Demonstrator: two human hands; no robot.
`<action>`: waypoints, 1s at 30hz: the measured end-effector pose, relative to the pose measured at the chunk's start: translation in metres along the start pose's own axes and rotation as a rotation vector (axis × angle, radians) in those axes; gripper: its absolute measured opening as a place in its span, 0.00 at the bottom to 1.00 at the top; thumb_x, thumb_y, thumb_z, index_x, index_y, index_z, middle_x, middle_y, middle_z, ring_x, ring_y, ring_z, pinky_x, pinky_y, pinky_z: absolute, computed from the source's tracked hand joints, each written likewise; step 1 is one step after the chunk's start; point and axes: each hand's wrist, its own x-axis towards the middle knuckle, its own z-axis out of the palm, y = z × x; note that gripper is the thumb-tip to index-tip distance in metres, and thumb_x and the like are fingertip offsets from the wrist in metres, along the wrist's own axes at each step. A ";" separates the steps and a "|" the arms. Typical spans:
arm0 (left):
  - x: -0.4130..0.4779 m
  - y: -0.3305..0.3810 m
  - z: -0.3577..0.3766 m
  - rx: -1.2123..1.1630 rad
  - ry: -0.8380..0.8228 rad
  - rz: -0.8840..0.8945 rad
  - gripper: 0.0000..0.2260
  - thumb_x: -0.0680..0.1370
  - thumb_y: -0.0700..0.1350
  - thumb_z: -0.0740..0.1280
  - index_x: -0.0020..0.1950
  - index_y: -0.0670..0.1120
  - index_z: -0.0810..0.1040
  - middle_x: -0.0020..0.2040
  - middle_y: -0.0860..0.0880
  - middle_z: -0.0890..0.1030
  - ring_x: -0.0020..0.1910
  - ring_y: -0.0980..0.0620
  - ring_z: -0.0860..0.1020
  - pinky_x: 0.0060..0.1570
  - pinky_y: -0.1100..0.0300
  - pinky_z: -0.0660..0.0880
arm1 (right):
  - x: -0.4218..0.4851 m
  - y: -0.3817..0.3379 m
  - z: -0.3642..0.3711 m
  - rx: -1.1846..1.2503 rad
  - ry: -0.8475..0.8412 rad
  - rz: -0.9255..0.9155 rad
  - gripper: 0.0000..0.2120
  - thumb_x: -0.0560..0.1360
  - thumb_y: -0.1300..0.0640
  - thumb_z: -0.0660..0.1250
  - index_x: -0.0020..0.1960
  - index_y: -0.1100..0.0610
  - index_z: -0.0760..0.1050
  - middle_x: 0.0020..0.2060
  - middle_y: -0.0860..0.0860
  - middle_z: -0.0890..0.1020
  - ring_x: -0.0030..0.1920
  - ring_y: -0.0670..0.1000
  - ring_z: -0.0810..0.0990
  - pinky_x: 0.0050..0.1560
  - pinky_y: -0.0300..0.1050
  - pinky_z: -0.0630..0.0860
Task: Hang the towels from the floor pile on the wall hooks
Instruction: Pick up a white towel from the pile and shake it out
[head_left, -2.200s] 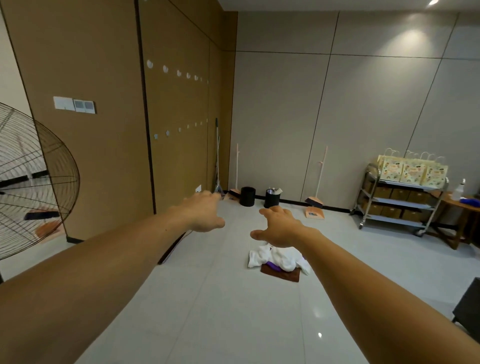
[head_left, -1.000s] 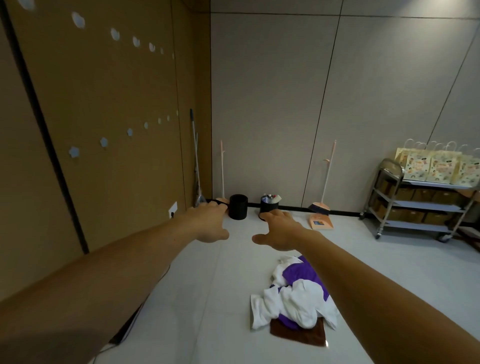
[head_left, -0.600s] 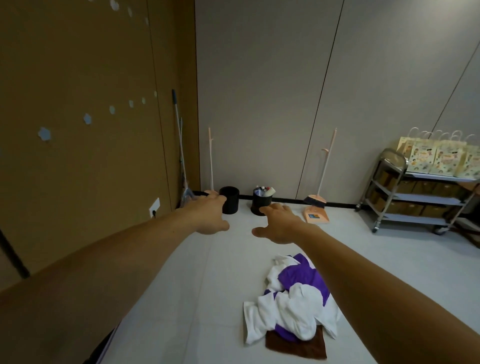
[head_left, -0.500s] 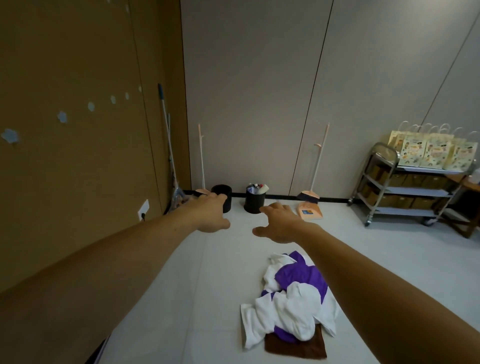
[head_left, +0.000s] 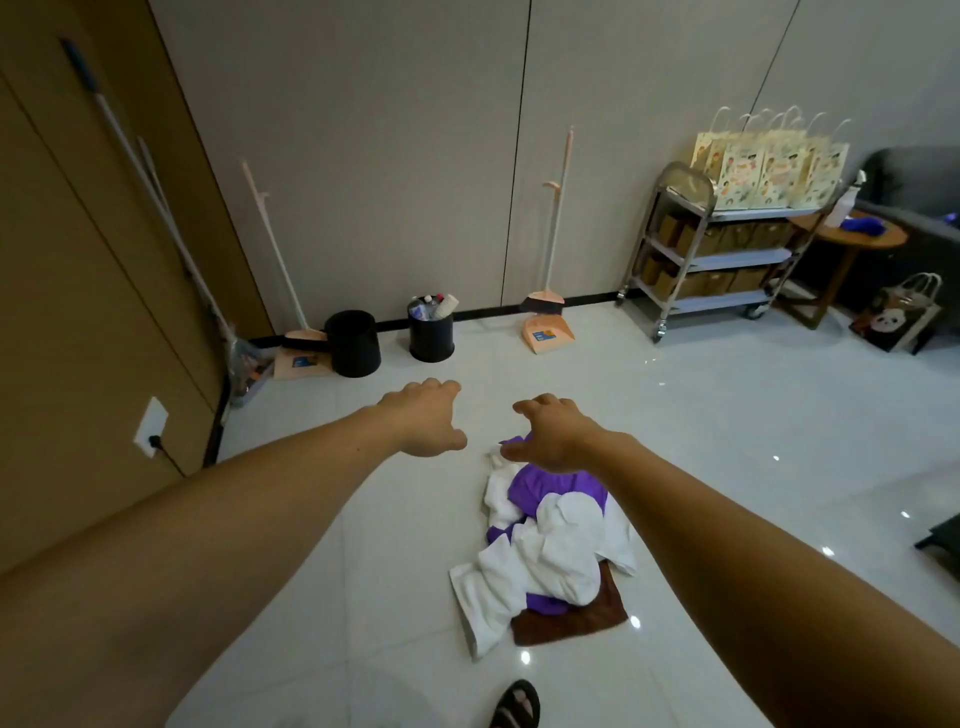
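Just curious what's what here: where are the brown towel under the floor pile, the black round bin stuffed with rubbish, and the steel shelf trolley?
brown towel (head_left: 571, 621), head view, its exposed near edge.
black round rubbish-filled bin (head_left: 431, 340), head view, its front wall.
steel shelf trolley (head_left: 727, 258), head view, middle shelf's front edge.

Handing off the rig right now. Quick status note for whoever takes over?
Left hand: open, empty, stretched out over the floor.
Right hand: open, empty, above the far end of the towel pile.
Pile: white towel on top, purple towel under it, brown towel at the bottom.
Done: nothing picked up yet.
Left: lift each towel and hang it on the wall hooks, which are out of view.
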 end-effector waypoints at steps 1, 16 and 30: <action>0.019 0.003 0.003 -0.001 -0.010 0.007 0.36 0.74 0.57 0.67 0.77 0.52 0.54 0.75 0.47 0.61 0.69 0.43 0.67 0.61 0.48 0.70 | 0.014 0.008 0.002 0.005 -0.013 0.009 0.36 0.75 0.38 0.64 0.76 0.52 0.58 0.73 0.55 0.63 0.72 0.59 0.62 0.68 0.57 0.67; 0.245 -0.006 0.081 -0.061 -0.333 0.046 0.34 0.75 0.57 0.64 0.77 0.48 0.54 0.74 0.45 0.63 0.69 0.43 0.67 0.62 0.49 0.70 | 0.220 0.092 0.066 0.106 -0.326 0.102 0.35 0.75 0.40 0.64 0.76 0.55 0.59 0.73 0.59 0.64 0.72 0.62 0.61 0.70 0.56 0.64; 0.438 -0.063 0.311 -0.166 -0.585 0.054 0.27 0.77 0.53 0.62 0.73 0.46 0.62 0.70 0.45 0.68 0.66 0.45 0.70 0.62 0.53 0.69 | 0.393 0.153 0.286 0.265 -0.510 0.246 0.26 0.78 0.45 0.62 0.70 0.58 0.68 0.67 0.59 0.71 0.66 0.61 0.70 0.66 0.54 0.68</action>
